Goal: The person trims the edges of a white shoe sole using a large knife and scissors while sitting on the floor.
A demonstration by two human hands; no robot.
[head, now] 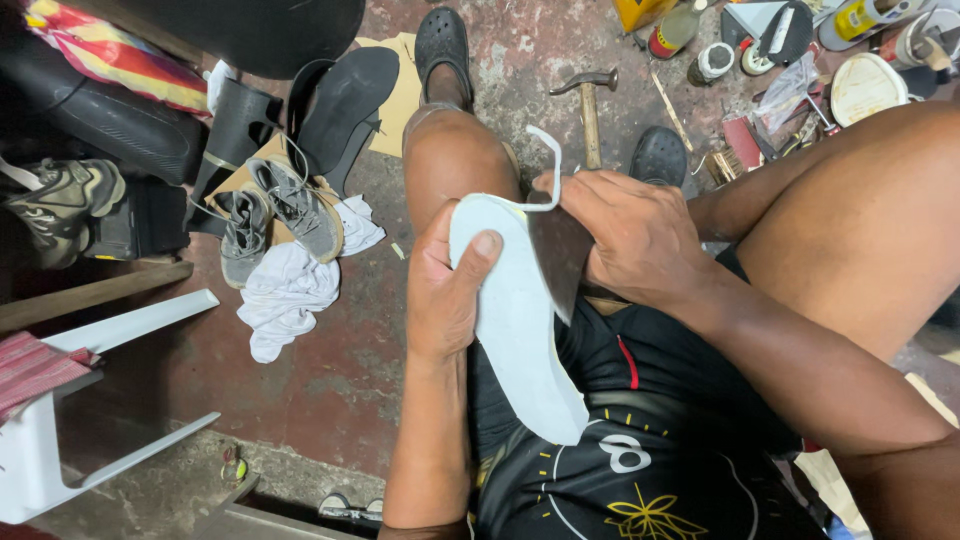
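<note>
Hands meet over the person's lap, both busy with a pale shoe sole. Left hand grips the sole from its left edge, thumb pressed flat on the light upper face near the toe end and the other fingers wrapped behind it, so that hand is clamped on the sole. Right hand sits just to the right of the left one, at the top of the sole, fingers curled together and pinching a thin white strip that curls up in a loop above the knuckles; whether the strip is part of the sole's edge I cannot tell. A dark flat piece lies against the sole under the right palm. The sole slants from the fingertips down toward the person's black shorts, its heel end resting on them.

Beyond the right hand, on the stained concrete floor, lies a hammer with a wooden handle, and farther right a scatter of glue cans, jars and small tools. Left of the left hand, well apart, a pair of grey laced shoes sits on cardboard beside a crumpled white cloth. Black rubber soles lie beyond them. A white plastic chair stands at the far left.
</note>
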